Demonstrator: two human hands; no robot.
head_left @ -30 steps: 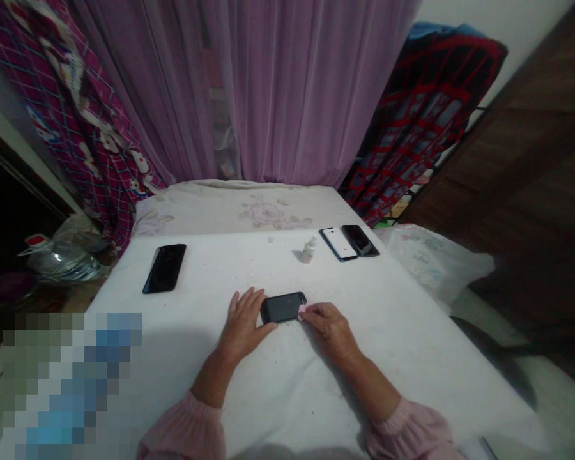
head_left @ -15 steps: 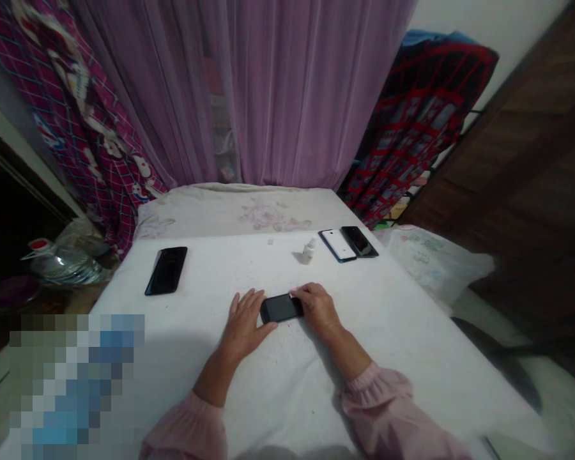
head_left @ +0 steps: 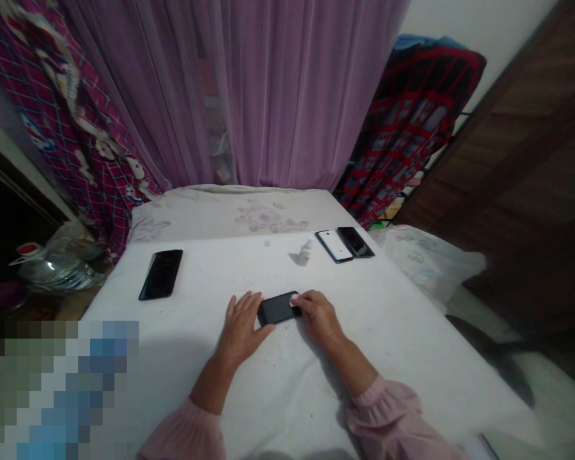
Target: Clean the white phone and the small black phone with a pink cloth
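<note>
A black smartphone (head_left: 278, 309) lies flat on the white cloth, screen up and slightly aslant. At its left end my left hand (head_left: 240, 326) holds it, thumb along the near edge and fingers stretched by the far corner. My right hand (head_left: 322, 317) is closed in a pinch on a small whitish wad (head_left: 294, 299), pressed to the right part of the screen. Whether the wad is cotton or tissue I cannot tell. Beyond the phone stands a small white bottle (head_left: 305, 253).
A white phone (head_left: 335, 245) and a dark phone (head_left: 356, 242) lie side by side at the back right. Another black phone (head_left: 161, 275) rests at the left. A small pale square (head_left: 267, 243) is near the back. Beside the table is a large water bottle (head_left: 52, 268).
My right hand's pinched fingers have shifted slightly down the screen, and more of the whitish wad shows. My left hand keeps its hold. The whole view has shifted a little.
</note>
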